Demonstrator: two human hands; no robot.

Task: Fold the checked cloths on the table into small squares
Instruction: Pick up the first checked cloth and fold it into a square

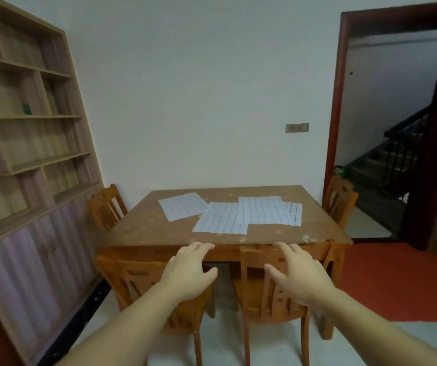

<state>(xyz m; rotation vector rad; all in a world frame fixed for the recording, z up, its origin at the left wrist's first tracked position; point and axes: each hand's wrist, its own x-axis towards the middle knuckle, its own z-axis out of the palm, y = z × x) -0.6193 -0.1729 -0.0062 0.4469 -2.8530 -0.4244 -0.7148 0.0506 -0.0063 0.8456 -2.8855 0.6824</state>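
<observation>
With the left hand [187, 270] and right hand [298, 276] held out empty, fingers relaxed, the approach step is judged under way, since the unfolded checked cloths [228, 211] are spread on the table [143, 233] well beyond both hands, so a forward reach is required next.

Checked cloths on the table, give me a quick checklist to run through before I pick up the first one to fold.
1. Cloths lie flat: ok. The left cloth, the middle cloth and the right cloth lie spread on the table.
2. A cloth free to lift alone: ok for the left one, which lies nearly clear of the others; not ok for the middle and right ones, which overlap.
3. Hands free: ok. The left hand and right hand are open and hold nothing.
4. Cloths within reach: not ok. Both hands are short of the cloths, near the table's near edge.
5. Way to the table: not ok. Two chairs stand between the person and the table.
6. How many cloths in the right pile: cannot tell.
</observation>
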